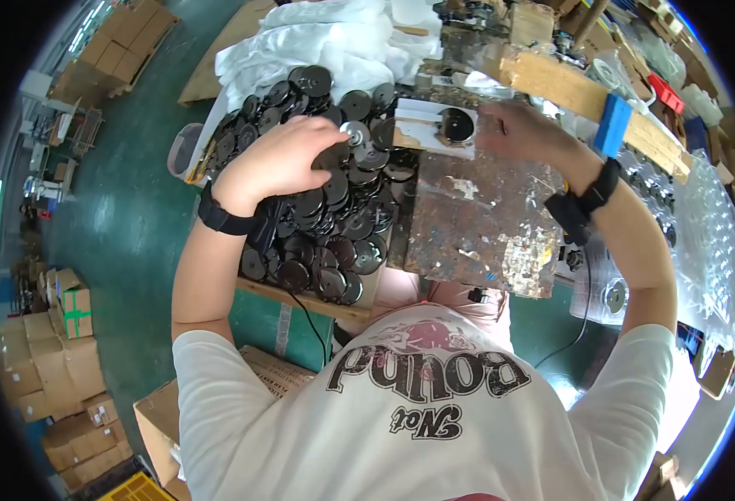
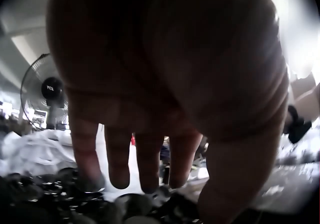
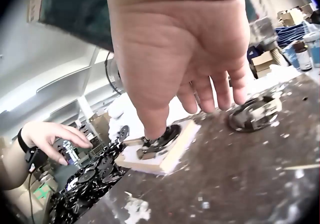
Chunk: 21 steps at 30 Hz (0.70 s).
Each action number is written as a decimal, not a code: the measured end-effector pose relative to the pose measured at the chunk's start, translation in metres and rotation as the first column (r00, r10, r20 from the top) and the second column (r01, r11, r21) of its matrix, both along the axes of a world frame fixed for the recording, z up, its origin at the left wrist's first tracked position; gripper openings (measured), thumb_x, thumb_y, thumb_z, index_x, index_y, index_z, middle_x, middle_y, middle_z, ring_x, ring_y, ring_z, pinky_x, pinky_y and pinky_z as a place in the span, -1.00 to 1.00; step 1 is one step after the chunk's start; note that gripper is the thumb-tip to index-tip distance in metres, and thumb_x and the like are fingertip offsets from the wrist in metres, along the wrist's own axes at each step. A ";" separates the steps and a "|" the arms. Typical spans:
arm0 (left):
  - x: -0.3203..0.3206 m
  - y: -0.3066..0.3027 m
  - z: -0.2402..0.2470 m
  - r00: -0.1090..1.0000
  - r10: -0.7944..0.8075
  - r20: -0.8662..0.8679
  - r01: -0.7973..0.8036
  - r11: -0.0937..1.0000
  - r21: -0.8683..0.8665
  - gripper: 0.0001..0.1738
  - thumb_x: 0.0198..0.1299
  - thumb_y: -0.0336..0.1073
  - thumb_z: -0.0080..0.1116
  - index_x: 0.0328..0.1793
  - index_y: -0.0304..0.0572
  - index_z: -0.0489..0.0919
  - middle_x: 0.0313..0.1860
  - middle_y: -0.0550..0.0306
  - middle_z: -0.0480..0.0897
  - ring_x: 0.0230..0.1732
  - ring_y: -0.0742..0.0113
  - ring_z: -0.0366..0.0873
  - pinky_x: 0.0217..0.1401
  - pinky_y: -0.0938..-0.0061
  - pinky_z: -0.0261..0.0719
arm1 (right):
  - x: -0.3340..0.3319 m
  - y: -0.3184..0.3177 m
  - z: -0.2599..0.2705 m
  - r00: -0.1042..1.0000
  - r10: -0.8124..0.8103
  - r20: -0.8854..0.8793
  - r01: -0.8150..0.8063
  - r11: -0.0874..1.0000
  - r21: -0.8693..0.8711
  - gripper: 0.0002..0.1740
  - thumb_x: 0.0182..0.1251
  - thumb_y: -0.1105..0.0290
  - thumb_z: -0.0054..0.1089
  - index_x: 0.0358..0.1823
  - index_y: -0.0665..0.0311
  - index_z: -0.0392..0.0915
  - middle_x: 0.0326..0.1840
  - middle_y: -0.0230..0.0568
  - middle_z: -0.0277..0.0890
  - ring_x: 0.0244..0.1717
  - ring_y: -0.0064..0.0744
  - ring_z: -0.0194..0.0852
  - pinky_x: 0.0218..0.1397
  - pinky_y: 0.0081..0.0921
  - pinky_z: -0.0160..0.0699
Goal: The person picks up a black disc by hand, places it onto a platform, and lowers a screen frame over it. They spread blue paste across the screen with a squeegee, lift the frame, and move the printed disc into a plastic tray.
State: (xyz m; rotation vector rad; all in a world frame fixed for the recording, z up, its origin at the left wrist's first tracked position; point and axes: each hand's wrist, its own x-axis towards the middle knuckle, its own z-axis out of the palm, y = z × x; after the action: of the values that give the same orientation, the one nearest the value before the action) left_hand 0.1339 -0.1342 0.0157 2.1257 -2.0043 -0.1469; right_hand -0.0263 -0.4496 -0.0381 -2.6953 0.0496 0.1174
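Note:
My left hand [image 1: 288, 159] is over a heap of black metal discs [image 1: 300, 250], fingers spread and thumb apart. Its fingertips are right by a disc with a shiny silver centre [image 1: 356, 134]. Seen in the left wrist view, the palm [image 2: 165, 84] faces the discs with nothing in its grasp. My right hand [image 1: 522, 132], blurred in the head view, is just right of a small white board [image 1: 413, 110] bearing a black disc [image 1: 457, 125]. In the right wrist view its fingers [image 3: 202, 91] extend loosely, and the thumb [image 3: 152, 121] overlaps the disc's edge.
The board lies on a worn, paint-spotted bench [image 1: 484, 217]. Another round part [image 3: 255, 115] rests on the bench beyond the right fingers. White plastic sheeting [image 1: 317, 42] is behind the heap. A wooden bar [image 1: 559, 83] with a blue block [image 1: 613, 125] stands near the right forearm.

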 end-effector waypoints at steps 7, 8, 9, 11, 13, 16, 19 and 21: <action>0.008 0.025 -0.040 0.942 0.297 0.154 -0.332 0.882 0.334 -0.46 -0.22 -0.39 0.20 0.03 -0.24 0.50 -0.04 0.00 0.50 -0.02 0.01 0.46 0.03 0.28 0.45 | 0.048 0.041 0.000 0.999 -0.049 0.021 0.049 0.998 -0.039 -0.59 0.05 0.18 0.17 -0.18 0.36 0.52 -0.32 0.02 0.52 -0.24 -0.10 0.52 -0.13 -0.33 0.48; 0.013 0.024 -0.043 0.943 0.308 0.130 -0.333 0.894 0.299 -0.47 -0.20 -0.40 0.18 0.04 -0.25 0.49 -0.04 -0.02 0.50 -0.05 0.02 0.47 0.01 0.31 0.46 | 0.050 0.039 -0.002 0.997 -0.045 0.061 0.049 0.997 -0.061 -0.60 0.02 0.18 0.16 -0.20 0.35 0.53 -0.35 0.00 0.53 -0.25 -0.10 0.54 -0.14 -0.33 0.49; 0.018 0.023 -0.044 0.943 0.316 0.105 -0.333 0.905 0.263 -0.47 -0.18 -0.41 0.17 0.05 -0.26 0.48 -0.04 -0.05 0.50 -0.07 0.04 0.48 0.00 0.34 0.48 | 0.050 0.037 -0.003 0.994 -0.042 0.101 0.051 0.995 -0.083 -0.60 0.00 0.17 0.15 -0.23 0.34 0.54 -0.37 -0.02 0.55 -0.27 -0.10 0.55 -0.15 -0.32 0.50; 0.026 0.020 -0.044 0.948 0.308 0.078 -0.318 0.921 0.225 -0.48 -0.16 -0.41 0.16 0.07 -0.26 0.48 -0.04 -0.07 0.50 -0.10 0.05 0.50 -0.01 0.36 0.49 | 0.042 0.032 -0.001 0.989 -0.055 0.139 0.070 0.992 -0.109 -0.61 -0.03 0.17 0.14 -0.26 0.33 0.56 -0.40 -0.03 0.56 -0.28 -0.10 0.56 -0.17 -0.31 0.51; 0.035 0.014 -0.040 0.896 0.439 -0.066 -0.412 0.878 0.244 -0.56 -0.05 -0.40 0.13 0.05 -0.29 0.48 -0.11 0.01 0.55 -0.19 0.19 0.52 -0.13 0.42 0.52 | 0.031 0.024 0.012 0.991 -0.122 0.062 0.124 0.992 -0.032 -0.59 0.01 0.18 0.17 -0.18 0.35 0.53 -0.33 -0.05 0.54 -0.26 -0.19 0.55 -0.14 -0.39 0.51; 0.054 0.015 -0.051 0.750 0.545 -0.375 -0.476 0.838 0.265 -0.63 0.06 -0.37 0.10 0.04 -0.28 0.49 -0.16 0.11 0.58 -0.26 0.32 0.54 -0.24 0.50 0.53 | 0.004 0.004 0.022 0.987 -0.150 0.053 0.148 0.988 0.036 -0.57 0.03 0.19 0.19 -0.14 0.35 0.51 -0.29 -0.09 0.54 -0.26 -0.28 0.54 -0.14 -0.44 0.50; 0.060 0.012 -0.058 0.483 0.507 -0.714 -0.508 0.826 0.243 -0.69 0.19 -0.28 0.06 0.04 -0.21 0.50 -0.19 0.32 0.57 -0.26 0.59 0.47 -0.31 0.65 0.47 | -0.045 -0.025 0.034 0.980 -0.167 0.106 0.159 0.984 0.076 -0.58 0.04 0.21 0.20 -0.12 0.34 0.51 -0.30 -0.15 0.55 -0.28 -0.35 0.53 -0.16 -0.47 0.50; 0.053 0.006 -0.052 0.387 0.503 -0.773 -0.521 0.811 0.267 -0.69 0.19 -0.27 0.07 0.05 -0.16 0.50 -0.16 0.34 0.56 -0.23 0.59 0.47 -0.31 0.69 0.44 | -0.083 -0.043 0.051 0.972 -0.224 0.078 0.219 0.973 0.068 -0.57 0.03 0.22 0.22 -0.11 0.33 0.51 -0.30 -0.18 0.55 -0.29 -0.39 0.52 -0.16 -0.49 0.50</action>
State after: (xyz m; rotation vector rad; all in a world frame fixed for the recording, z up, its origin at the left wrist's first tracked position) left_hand 0.1873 -0.1278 -0.0361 1.9670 -0.7395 -0.8367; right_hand -0.1096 -0.4925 0.0128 -2.6114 0.3147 -0.0635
